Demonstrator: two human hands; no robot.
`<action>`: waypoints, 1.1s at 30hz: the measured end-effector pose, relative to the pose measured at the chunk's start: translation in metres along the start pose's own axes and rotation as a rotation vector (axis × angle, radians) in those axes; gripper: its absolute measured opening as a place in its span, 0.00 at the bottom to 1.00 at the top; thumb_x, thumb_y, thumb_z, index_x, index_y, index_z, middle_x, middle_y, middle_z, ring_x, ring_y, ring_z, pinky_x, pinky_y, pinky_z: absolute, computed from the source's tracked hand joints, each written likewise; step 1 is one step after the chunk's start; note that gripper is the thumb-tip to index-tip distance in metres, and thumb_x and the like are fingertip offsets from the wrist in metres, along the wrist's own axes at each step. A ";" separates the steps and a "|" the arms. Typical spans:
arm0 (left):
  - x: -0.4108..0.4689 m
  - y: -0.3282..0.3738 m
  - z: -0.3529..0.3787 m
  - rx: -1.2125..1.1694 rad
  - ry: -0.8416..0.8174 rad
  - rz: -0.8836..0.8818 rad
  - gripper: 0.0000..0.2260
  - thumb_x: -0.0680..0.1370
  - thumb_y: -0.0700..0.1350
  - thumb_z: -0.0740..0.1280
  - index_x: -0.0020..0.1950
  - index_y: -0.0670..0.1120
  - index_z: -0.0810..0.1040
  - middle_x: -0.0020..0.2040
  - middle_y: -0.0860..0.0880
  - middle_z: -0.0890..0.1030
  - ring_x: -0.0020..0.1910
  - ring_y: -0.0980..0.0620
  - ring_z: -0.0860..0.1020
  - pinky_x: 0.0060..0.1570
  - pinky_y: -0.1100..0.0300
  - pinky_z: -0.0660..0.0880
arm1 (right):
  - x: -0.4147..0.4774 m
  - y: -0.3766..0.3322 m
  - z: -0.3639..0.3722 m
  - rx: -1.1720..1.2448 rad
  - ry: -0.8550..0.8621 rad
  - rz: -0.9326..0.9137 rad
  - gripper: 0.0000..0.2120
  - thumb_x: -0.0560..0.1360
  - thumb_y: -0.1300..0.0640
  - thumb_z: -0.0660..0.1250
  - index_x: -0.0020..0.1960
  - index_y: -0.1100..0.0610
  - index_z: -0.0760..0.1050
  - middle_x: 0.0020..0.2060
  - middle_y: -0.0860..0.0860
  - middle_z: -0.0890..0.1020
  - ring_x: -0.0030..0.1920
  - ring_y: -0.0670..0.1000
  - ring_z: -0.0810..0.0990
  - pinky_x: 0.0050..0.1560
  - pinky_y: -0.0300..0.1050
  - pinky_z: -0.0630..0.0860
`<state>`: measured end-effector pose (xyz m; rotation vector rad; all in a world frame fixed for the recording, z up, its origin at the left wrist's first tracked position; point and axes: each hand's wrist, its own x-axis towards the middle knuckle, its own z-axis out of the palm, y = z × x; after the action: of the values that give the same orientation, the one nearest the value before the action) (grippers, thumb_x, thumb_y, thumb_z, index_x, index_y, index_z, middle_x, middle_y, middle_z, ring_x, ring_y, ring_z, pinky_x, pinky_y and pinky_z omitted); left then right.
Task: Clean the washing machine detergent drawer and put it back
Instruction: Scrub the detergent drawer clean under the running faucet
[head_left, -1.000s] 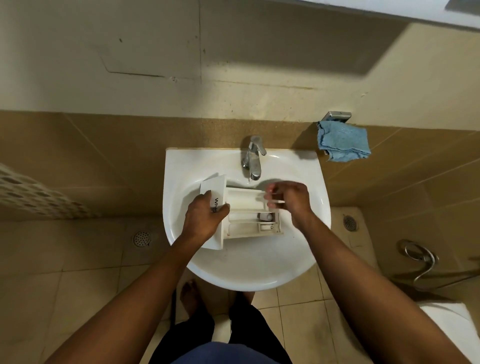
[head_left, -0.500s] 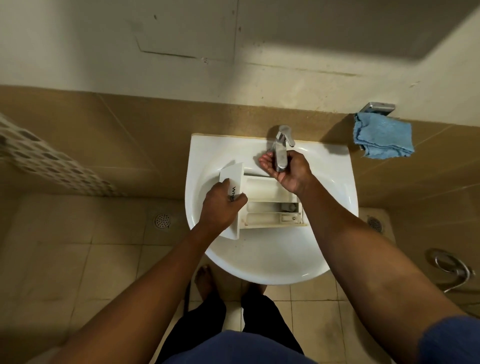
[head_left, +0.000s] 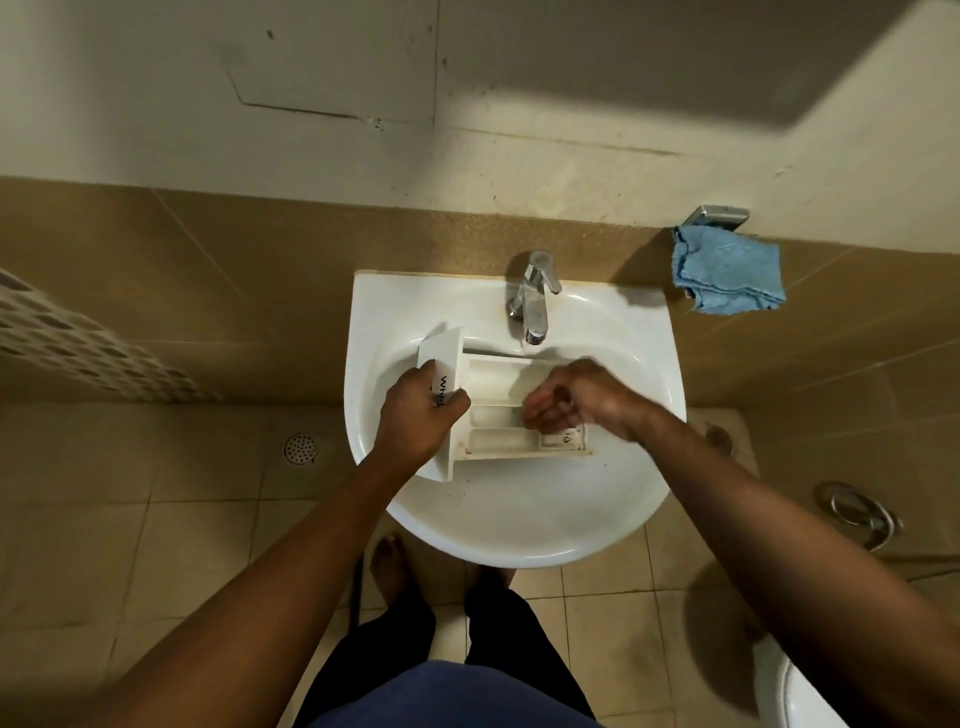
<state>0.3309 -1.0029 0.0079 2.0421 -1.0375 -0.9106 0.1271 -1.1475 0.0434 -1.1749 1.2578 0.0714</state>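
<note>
Head view: the white detergent drawer (head_left: 491, 376) lies across the sink (head_left: 519, 535), just near of the tap (head_left: 535, 301), with its front panel to the left. The left hand (head_left: 415, 418) grips that panel. The right hand (head_left: 579, 400) is blurred over the compartments, fingers bent; I cannot tell whether it holds anything. A blue cloth (head_left: 727, 270) hangs far right.

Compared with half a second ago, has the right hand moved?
Yes. The right hand left the faucet and came back toward the person, now over the detergent drawer.
</note>
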 end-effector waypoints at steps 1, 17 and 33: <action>-0.001 0.001 0.000 0.000 -0.012 0.000 0.22 0.72 0.59 0.66 0.54 0.43 0.79 0.48 0.47 0.82 0.46 0.47 0.81 0.50 0.49 0.79 | -0.003 0.013 0.003 -0.069 0.003 -0.051 0.14 0.81 0.62 0.61 0.53 0.68 0.84 0.48 0.62 0.88 0.52 0.61 0.87 0.62 0.57 0.81; 0.002 0.003 0.001 -0.008 -0.008 -0.001 0.29 0.68 0.66 0.61 0.52 0.44 0.80 0.47 0.47 0.83 0.47 0.47 0.81 0.51 0.48 0.79 | 0.032 -0.032 0.019 0.777 0.197 -0.154 0.16 0.79 0.68 0.52 0.55 0.72 0.77 0.45 0.65 0.84 0.50 0.65 0.86 0.53 0.56 0.85; 0.003 0.000 -0.003 -0.019 -0.026 -0.026 0.16 0.70 0.58 0.65 0.43 0.44 0.73 0.41 0.46 0.78 0.42 0.43 0.78 0.43 0.53 0.73 | -0.015 0.006 0.052 0.237 0.221 -0.102 0.11 0.80 0.67 0.60 0.45 0.67 0.81 0.38 0.59 0.85 0.39 0.58 0.84 0.41 0.46 0.83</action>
<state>0.3347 -1.0051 0.0083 2.0371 -1.0147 -0.9592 0.1535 -1.0999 0.0431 -1.0588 1.3552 -0.2828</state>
